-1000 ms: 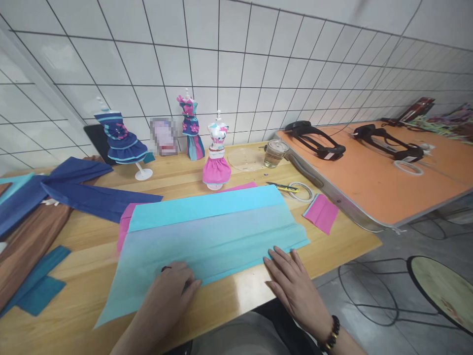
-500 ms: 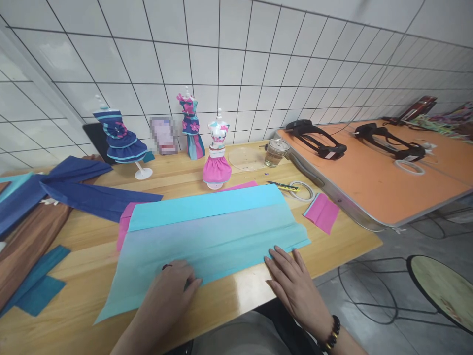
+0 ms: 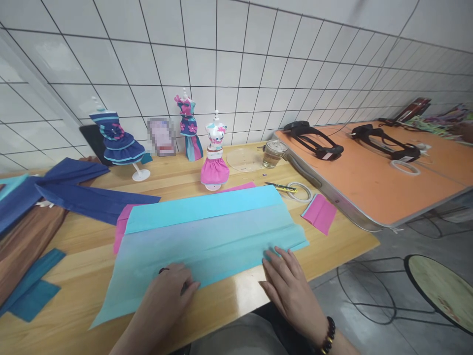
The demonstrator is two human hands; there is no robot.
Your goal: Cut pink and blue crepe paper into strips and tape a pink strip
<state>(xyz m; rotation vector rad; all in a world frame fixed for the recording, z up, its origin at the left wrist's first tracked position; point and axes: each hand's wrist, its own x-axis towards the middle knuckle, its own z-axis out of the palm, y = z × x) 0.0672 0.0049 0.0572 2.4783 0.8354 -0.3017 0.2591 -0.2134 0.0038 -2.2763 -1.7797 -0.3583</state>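
Observation:
A wide sheet of light blue crepe paper point(image 3: 207, 231) lies folded lengthwise on the wooden table point(image 3: 332, 241). My left hand point(image 3: 166, 296) rests flat on its near edge, fingers together, holding nothing. My right hand point(image 3: 290, 286) lies flat at the sheet's near right corner, fingertips touching the paper, fingers stretched out. Pink paper point(image 3: 120, 229) peeks out under the sheet's left end.
Three small mannequins in paper dresses point(image 3: 214, 158) stand along the tiled wall. Dark blue paper strips point(image 3: 84, 199) and teal pieces point(image 3: 29, 288) lie left. A pink piece point(image 3: 320, 213), tape ring point(image 3: 300, 192), cutter point(image 3: 283, 186) and jar point(image 3: 272, 154) sit right. An orange table point(image 3: 380, 172) carries headsets.
Both hands stay on the sheet's near edge. The view shifts slightly; my right hand's fingertips edge a little further onto the corner.

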